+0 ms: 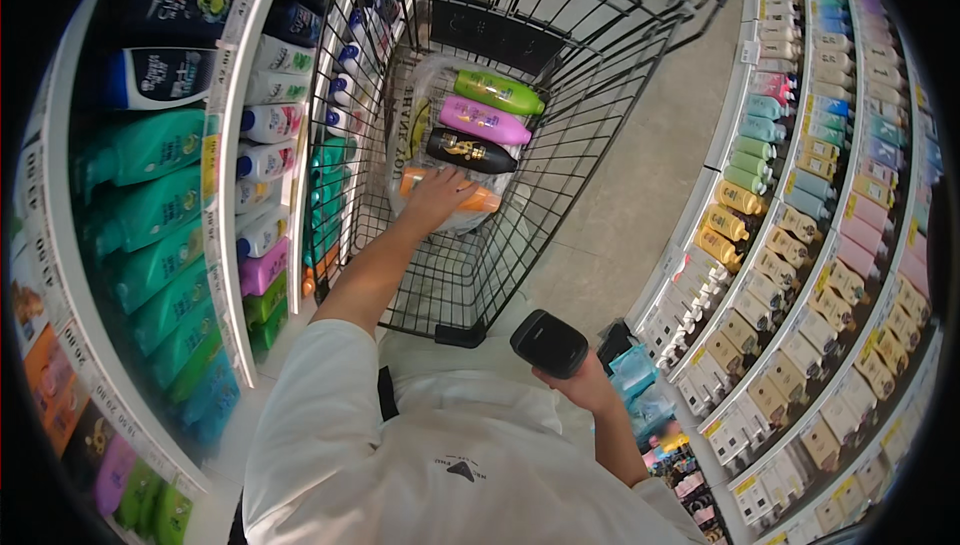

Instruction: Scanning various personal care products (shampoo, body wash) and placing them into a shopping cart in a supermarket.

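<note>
In the wire shopping cart [525, 275], my left hand [437, 198] lies over an orange bottle [484, 201], with its fingers spread across the far side; the thumb is hidden. Beyond that bottle lie a black bottle [471, 152], a pink-purple bottle [484, 121] and a green bottle [499, 92], side by side. They rest on a clear plastic bag [405, 124] that bears printing. My right hand [589, 387] holds a black handheld device [550, 344] outside the cart, near my waist.
To the left, a shelf edge [225, 170] runs close along the cart, with teal bottles [154, 207] behind it. Shelves with rows of pump bottles [739, 200] line the right side. Grey floor [630, 132] lies between cart and shelves. Blue packages [637, 387] hang beside my right forearm.
</note>
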Available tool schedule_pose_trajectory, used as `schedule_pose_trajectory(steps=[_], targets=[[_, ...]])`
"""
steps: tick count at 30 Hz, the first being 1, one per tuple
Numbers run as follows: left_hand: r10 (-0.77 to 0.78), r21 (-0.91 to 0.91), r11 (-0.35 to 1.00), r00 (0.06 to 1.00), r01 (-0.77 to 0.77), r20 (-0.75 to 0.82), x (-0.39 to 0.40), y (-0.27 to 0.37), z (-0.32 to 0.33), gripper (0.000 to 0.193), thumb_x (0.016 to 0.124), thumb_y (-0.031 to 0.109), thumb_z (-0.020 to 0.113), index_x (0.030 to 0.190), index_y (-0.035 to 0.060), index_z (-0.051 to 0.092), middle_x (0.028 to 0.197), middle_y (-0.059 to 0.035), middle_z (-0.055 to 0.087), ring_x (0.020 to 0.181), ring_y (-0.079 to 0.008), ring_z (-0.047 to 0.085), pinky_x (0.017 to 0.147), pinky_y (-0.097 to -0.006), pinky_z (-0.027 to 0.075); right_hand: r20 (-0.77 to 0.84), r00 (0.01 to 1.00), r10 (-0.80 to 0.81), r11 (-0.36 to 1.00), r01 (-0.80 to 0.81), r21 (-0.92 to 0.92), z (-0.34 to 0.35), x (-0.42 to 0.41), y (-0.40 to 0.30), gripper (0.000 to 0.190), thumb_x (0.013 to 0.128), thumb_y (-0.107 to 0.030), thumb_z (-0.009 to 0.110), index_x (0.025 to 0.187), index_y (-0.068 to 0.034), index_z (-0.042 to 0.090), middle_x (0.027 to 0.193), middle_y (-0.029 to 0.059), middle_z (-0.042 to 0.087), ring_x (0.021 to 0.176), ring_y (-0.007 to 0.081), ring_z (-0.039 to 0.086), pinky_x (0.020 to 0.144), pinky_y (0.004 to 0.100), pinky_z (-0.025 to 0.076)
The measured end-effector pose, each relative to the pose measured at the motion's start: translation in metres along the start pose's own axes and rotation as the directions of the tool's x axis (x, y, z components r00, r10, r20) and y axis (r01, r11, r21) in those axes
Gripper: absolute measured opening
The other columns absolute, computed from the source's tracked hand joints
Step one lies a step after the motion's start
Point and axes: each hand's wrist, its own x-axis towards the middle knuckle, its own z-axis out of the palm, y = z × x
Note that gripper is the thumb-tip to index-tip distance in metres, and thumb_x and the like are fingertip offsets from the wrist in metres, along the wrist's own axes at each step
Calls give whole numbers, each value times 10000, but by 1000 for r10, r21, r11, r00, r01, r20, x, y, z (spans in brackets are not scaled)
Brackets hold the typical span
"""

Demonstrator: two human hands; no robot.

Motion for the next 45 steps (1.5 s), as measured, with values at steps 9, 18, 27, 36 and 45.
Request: schedule_pose_trajectory(steps=[9,18,27,36,45], targets=[[-109,37,993,987,114,-120,9,-3,22,563,897,110,604,1446,159,486,1334,-96,534,1247,-290,501,1021,-465,465,-17,1000,17,1000,-17,-9,-26,15,-1,298,827,-122,822,1084,-23,709,920,51,731,815,110,642,768,304,542],[-522,-474,830,708,294,-476,-49,76,-206,758,723,282,848,1386,71,548,1179,-159,634,1129,-351,589,1003,-471,455,-29,997,-65,997,66,37,-14,10,-4,203,843,-46,750,1031,-29,676,702,2,616,545,100,562,502,261,438],[-162,-433,515,-413,740,-896,-283,31,-487,592,809,238,820,1276,4,542,1130,-168,554,1066,-328,543,907,-420,463,37,961,-274,935,275,-224,32,-9,-40,164,834,-163,798,862,-15,733,630,7,632,553,82,564,524,284,442],[-443,-601,394,-430,695,-787,-314,-8,-499,653,849,419,780,1309,15,552,1090,-204,633,1009,-389,626,858,-445,500,48,928,-371,821,351,-449,64,-16,-44,214,795,-186,821,864,-7,726,652,14,646,563,94,578,539,298,471],[-220,-209,974,-628,-93,-746,-293,59,-469,539,1055,462,453,1326,-4,476,1193,-160,567,1086,-270,570,971,-403,460,-25,919,-393,831,343,-438,72,-35,-41,230,810,-132,812,990,-25,717,732,-14,653,602,78,574,561,289,487]])
